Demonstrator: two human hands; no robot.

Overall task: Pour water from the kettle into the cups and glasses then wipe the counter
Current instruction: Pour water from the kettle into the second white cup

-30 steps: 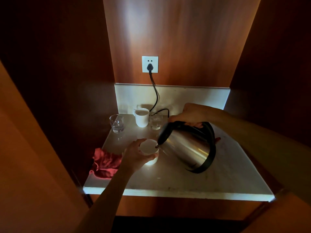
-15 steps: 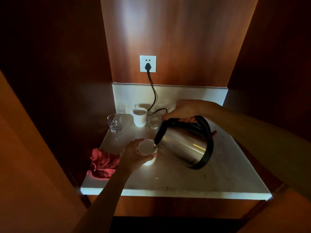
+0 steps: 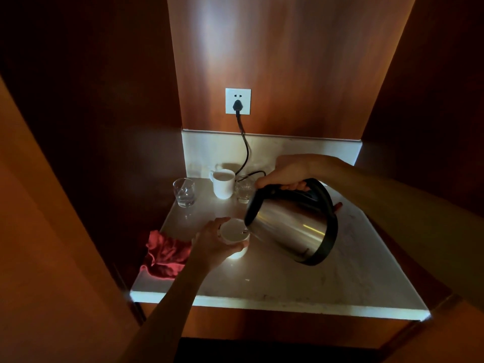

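My right hand grips the black handle of a steel kettle, which is tilted to the left with its spout over a white cup. My left hand wraps around that cup on the pale counter. At the back stand a second white cup holding liquid, a clear glass to its left and a smaller glass to its right, partly behind the kettle. A red cloth lies crumpled at the counter's left edge.
A black cord runs from the wall socket down behind the cups. Dark wooden panels close in the niche on the left, right and back. The counter's front edge is lit.
The kettle has shifted slightly up and left while staying tilted over the cup. My left hand has kept its hold on the cup.
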